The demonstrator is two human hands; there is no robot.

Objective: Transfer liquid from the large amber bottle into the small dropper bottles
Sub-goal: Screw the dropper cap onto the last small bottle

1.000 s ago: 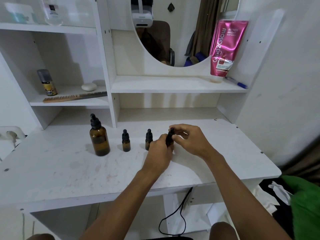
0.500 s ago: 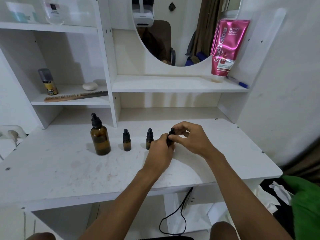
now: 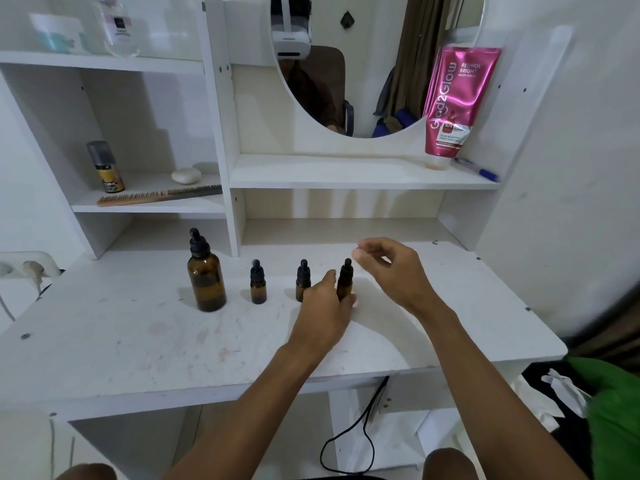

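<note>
The white table (image 3: 138, 341) is carrying the large amber bottle (image 3: 206, 277) leftmost, then three small dropper bottles. The left hand (image 3: 323, 306) is gripping the rightmost dropper bottle (image 3: 345, 279); the right hand (image 3: 394, 268) is hovering, fingers loosely spread, holding nothing.

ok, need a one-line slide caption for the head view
Left hand steadies the rightmost small dropper bottle on the white desk; right hand hovers open above it; large amber bottle stays capped.
</note>
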